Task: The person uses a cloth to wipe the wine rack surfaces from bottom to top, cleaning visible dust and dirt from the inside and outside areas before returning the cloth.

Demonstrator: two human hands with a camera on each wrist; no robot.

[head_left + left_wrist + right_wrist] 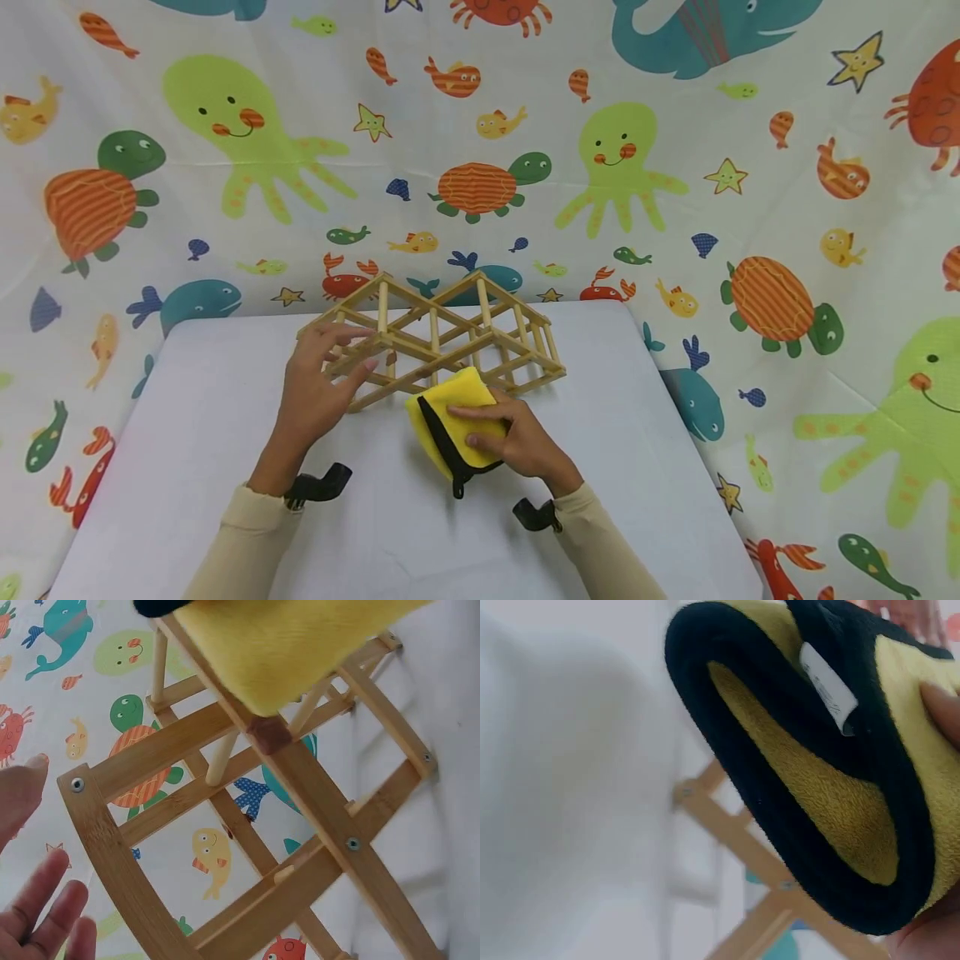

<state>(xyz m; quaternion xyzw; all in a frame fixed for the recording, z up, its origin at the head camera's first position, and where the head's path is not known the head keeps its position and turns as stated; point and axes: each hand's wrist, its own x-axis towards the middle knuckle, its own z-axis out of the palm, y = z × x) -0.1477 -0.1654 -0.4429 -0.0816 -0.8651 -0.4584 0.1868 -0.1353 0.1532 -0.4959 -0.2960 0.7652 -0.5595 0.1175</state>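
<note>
A folding wooden rack (486, 302) of slats and dowels stands at the far side of the white table; its joints show metal rivets in the left wrist view. My left hand (311, 387) is at the rack's left end, thumb and fingers spread. In the left wrist view the fingertips (49, 881) show beside a slat (135, 892), with a gap between. My right hand (521, 437) grips a folded yellow cleaning cloth (442, 400) with black edging and a hanging loop, in front of the rack. A white label (829, 686) shows between its folds.
The white tabletop (420, 533) stretches out in front of the rack. Close behind the rack hangs a curtain (420, 192) printed with sea animals, which also runs along both sides. Each wrist wears a black camera mount (322, 483).
</note>
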